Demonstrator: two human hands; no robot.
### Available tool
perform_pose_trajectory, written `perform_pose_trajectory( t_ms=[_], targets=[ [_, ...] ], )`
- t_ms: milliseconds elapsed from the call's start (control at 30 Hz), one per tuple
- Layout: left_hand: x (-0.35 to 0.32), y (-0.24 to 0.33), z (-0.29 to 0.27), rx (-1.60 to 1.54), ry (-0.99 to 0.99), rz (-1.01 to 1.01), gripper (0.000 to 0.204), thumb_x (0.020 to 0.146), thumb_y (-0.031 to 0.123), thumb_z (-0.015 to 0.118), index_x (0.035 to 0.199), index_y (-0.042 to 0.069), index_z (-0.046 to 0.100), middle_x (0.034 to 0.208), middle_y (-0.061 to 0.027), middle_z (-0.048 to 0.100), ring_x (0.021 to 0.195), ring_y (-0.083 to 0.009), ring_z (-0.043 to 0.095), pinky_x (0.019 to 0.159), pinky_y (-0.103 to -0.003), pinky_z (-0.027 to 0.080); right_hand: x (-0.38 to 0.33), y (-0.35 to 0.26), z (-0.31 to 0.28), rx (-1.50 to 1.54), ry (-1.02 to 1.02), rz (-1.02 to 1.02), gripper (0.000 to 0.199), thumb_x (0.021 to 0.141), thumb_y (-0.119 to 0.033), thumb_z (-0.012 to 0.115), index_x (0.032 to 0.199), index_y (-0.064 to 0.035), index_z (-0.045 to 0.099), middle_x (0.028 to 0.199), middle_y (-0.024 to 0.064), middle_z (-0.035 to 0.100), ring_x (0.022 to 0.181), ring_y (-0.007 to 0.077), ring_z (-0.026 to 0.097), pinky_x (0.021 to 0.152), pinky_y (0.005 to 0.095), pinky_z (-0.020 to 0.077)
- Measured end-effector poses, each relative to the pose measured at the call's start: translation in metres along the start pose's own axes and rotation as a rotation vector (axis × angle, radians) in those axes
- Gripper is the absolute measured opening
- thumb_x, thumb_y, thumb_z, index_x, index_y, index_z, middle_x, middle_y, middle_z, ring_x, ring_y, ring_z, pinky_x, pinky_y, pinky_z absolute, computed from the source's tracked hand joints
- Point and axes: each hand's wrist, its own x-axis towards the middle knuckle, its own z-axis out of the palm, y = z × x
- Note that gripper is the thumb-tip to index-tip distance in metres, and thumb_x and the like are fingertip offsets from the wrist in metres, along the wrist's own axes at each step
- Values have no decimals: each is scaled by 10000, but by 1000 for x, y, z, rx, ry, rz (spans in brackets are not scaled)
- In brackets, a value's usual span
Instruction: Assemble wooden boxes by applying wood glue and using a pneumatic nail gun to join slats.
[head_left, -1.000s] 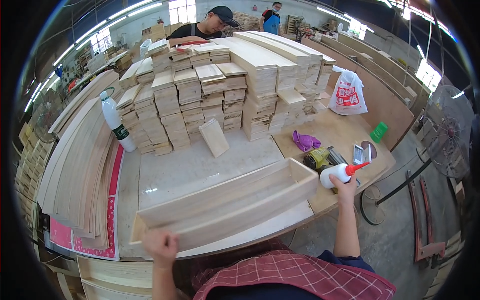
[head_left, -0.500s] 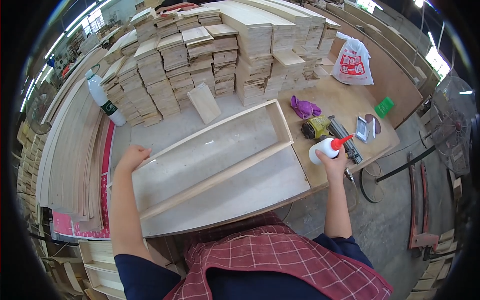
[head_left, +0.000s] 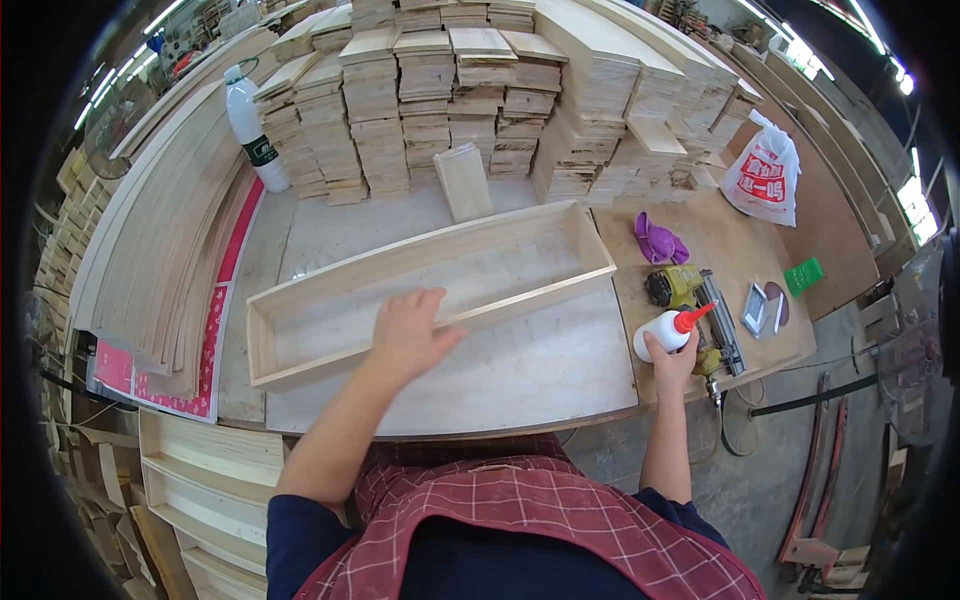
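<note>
One long, shallow open frame of pale smooth wood [head_left: 430, 290] lies across your worktable, and your left hand [head_left: 408, 335] rests flat on its near rail, fingers loosely spread. Your right hand [head_left: 672, 362] wraps snugly around a white plastic glue bottle with a red nozzle [head_left: 668, 333] at the table's right edge, just beside the yellow nail gun [head_left: 690, 300].

Head-worn fisheye, steeply down on workbench [head_left: 560, 370]

White glue bottle [head_left: 662, 334] — red nozzle.
</note>
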Motion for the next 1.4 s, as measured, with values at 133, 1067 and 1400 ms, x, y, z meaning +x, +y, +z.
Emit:
perform_pose_trajectory(
  t_ms=[133, 1067, 1400],
  targets=[
    [-10, 6, 19, 153, -19, 15, 364, 669, 278, 678, 934, 53, 568, 892, -131, 591, 833, -290, 569, 707, -401, 428, -4, 11, 5, -39, -2, -3, 667, 583, -69, 766, 1145, -22, 411, 1019, 87, 532, 909, 190, 544, 795, 326, 445],
    [-91, 22, 17, 21, 80, 202, 153, 675, 191, 587, 772, 99, 513, 717, -28, 521, 664, -194, 536, 601, -330, 408, 15, -124, -36, 515, -429, -48, 694, 724, -85, 650, 1312, -43, 284, 1197, 149, 438, 1072, 323, 484, 800, 424, 470],
    [-148, -60, -38, -91, 892, 16, 381, 688, 102, 622, 1033, 25, 482, 1054, -162, 510, 982, -296, 492, 886, -400, 355, 23, -165, 45, 1109, -564, 160, 704, 704, -138, 704, 1286, -42, 318, 1282, 163, 376, 1156, 373, 380, 839, 447, 415]
  ],
)
